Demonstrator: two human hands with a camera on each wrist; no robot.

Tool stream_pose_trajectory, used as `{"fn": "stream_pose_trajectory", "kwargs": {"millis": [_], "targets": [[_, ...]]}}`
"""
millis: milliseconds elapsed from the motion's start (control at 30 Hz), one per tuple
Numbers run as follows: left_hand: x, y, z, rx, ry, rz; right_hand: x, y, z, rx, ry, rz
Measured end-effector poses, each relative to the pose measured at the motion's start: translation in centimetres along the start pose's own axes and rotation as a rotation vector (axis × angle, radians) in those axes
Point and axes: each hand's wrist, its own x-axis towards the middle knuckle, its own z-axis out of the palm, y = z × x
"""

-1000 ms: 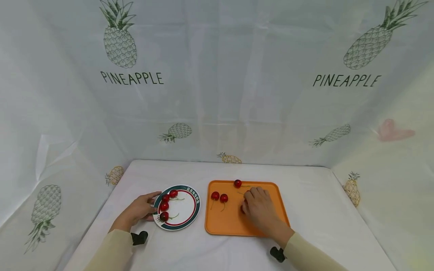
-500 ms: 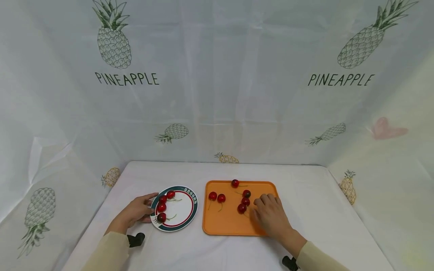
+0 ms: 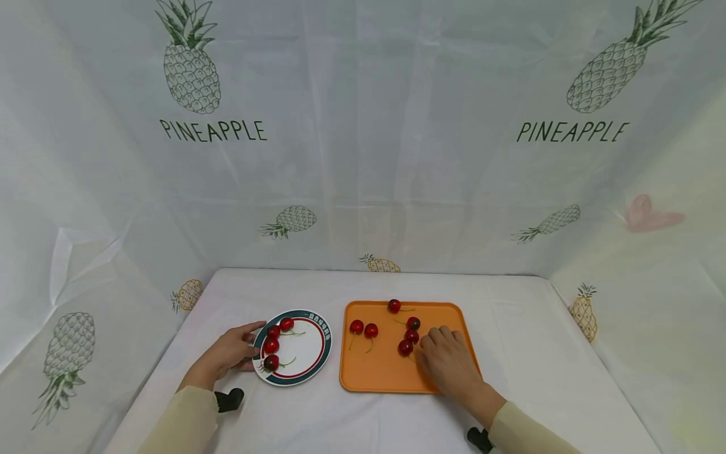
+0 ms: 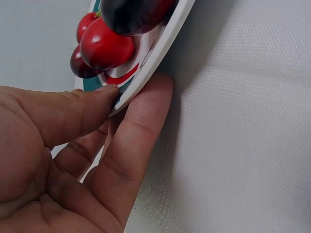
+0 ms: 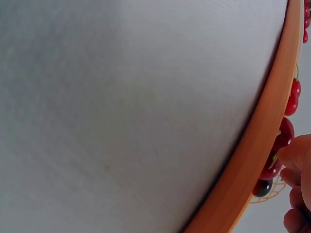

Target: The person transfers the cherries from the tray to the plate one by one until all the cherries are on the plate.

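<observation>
My left hand [image 3: 229,353] grips the left rim of a round plate [image 3: 303,354] with a dark green border and a red ring. In the left wrist view the thumb presses on top and a finger supports the rim from below. Several red cherries [image 3: 271,345] with stems lie along the plate's left side. My right hand [image 3: 450,359], fingers loosely bent, hovers low over the right side of an orange tray [image 3: 377,375]. Its fingertips are just right of a column of cherries [image 3: 405,347]; the right wrist view has the thumb close to a cherry stem [image 5: 273,160].
Two cherries [image 3: 371,330] sit at the tray's left and one [image 3: 394,306] by its far edge. A white cloth [image 3: 317,419] covers the table. Behind and beside it hangs a pineapple-print curtain [image 3: 363,157]. Black wrist pieces [image 3: 229,400] show at both sleeves.
My right hand drew back right from the cherry column, uncovering three cherries, then came slightly left toward them again. The left hand and plate stayed put; the head view shifted slightly.
</observation>
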Motion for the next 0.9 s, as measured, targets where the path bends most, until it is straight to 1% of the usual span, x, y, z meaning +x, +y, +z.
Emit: {"fn": "stream_pose_trajectory", "kwargs": {"millis": [100, 333, 600, 733, 900], "targets": [[-0.03, 0.01, -0.02, -0.002, 0.001, 0.001, 0.1, -0.17, 0.09, -0.011, 0.006, -0.016], [0.02, -0.01, 0.05, -0.009, -0.001, 0.005, 0.19, -0.41, 0.17, -0.067, -0.073, -0.004], [0.05, -0.01, 0.1, 0.009, 0.012, -0.01, 0.12, -0.34, 0.49, -0.078, -0.06, -0.01], [-0.07, -0.06, 0.07, 0.005, 0.011, -0.008, 0.14, -0.32, 0.59, -0.095, -0.068, -0.019], [-0.21, -0.02, 0.11, 0.009, 0.013, -0.002, 0.07, -0.33, 0.69, -0.118, -0.052, -0.039]]}}
